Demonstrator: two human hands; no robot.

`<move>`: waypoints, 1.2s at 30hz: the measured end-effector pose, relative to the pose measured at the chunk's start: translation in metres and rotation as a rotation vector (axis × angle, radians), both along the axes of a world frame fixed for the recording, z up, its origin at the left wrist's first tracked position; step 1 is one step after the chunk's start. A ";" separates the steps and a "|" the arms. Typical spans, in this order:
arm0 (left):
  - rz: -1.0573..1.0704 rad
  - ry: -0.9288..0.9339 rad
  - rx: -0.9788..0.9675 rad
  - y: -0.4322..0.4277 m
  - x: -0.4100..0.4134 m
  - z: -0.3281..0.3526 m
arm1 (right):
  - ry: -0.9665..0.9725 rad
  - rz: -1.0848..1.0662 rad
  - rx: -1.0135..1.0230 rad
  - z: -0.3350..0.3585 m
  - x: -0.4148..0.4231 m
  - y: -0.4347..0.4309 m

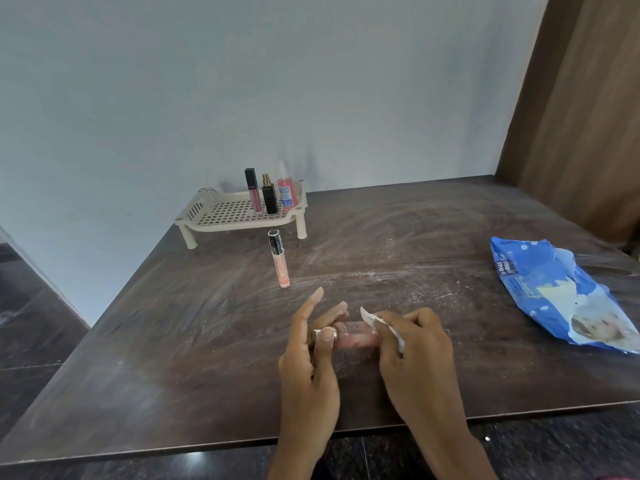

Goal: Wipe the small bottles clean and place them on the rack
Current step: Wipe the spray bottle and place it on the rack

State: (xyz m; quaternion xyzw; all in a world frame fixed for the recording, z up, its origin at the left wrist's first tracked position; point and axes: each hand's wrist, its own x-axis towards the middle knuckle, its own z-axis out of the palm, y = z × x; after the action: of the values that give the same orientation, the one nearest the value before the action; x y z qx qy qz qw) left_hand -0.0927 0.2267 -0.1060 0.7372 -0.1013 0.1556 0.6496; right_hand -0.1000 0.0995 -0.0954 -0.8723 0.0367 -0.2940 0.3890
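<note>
My left hand [311, 355] grips the capped end of a small clear pink bottle [356, 336], held sideways just above the table. My right hand [412, 344] presses a white wipe [375, 322] around the bottle's other end. A slim peach tube with a black cap [278, 259] stands upright on the table in front of the beige slotted rack [221, 216]. On the rack's right side stand a pink gloss tube with a black cap [254, 192], a small black bottle with a gold top [269, 195] and a pink bottle with a clear cap [286, 188].
A blue wet-wipe packet [554, 292] lies at the table's right. The dark wooden table [173, 358] is streaked with white dust. A wall runs behind the rack, and a brown curtain [581, 116] hangs at the far right.
</note>
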 end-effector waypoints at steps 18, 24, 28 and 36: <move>0.015 0.065 -0.235 -0.011 0.001 0.018 | 0.071 0.073 0.121 -0.001 0.000 -0.010; 0.108 0.093 -0.324 -0.017 0.010 0.022 | 0.025 0.081 0.177 -0.007 -0.006 0.002; 0.091 0.056 -0.221 -0.013 0.009 0.017 | 0.011 0.062 0.188 -0.007 -0.007 0.004; 0.071 0.076 -0.213 -0.002 0.005 0.015 | 0.020 0.055 0.224 -0.003 -0.012 0.007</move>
State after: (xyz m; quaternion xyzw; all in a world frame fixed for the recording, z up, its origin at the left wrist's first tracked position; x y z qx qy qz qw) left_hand -0.0875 0.2243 -0.0907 0.6726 -0.0335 0.1605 0.7216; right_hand -0.1116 0.1067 -0.0989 -0.8268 0.0492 -0.2687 0.4918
